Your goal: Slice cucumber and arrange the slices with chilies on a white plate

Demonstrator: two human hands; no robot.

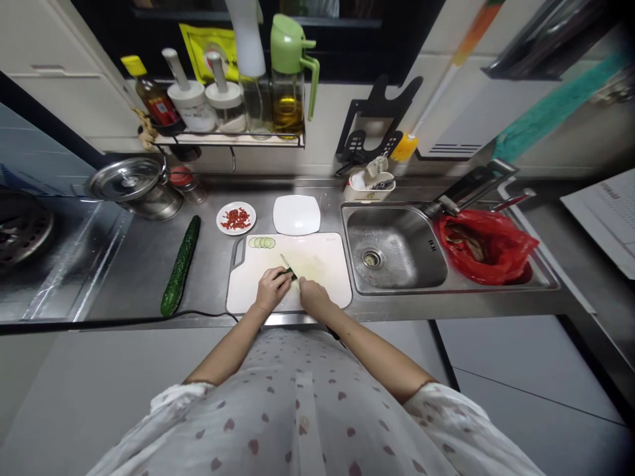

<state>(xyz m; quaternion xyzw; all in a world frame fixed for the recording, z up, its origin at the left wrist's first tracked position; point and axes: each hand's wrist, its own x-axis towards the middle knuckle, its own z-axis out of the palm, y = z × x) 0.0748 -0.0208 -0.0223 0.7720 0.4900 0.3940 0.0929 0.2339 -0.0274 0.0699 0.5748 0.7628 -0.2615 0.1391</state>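
Observation:
My right hand [315, 297] is closed around the handle of a small knife [284, 260], whose narrow blade points away from me to the upper left. My left hand [272, 288] is closed beside the blade, its fingers on a short dark green cucumber piece [288, 270] mostly hidden by them. Both hands are over a white cutting board [243, 284] with a grey handle. Several thin cucumber slices [262, 242] lie overlapping in a row at its upper left corner. To the left, a whole cucumber [181, 266] rests on the steel counter.
Behind the board stand a plate [222, 225] of chopped red pieces and a white square plate [296, 215]. A steel sink [397, 248] and red plastic bag [496, 254] are to the right. A lidded pot [136, 188] stands back left, near a bottle rack [228, 140].

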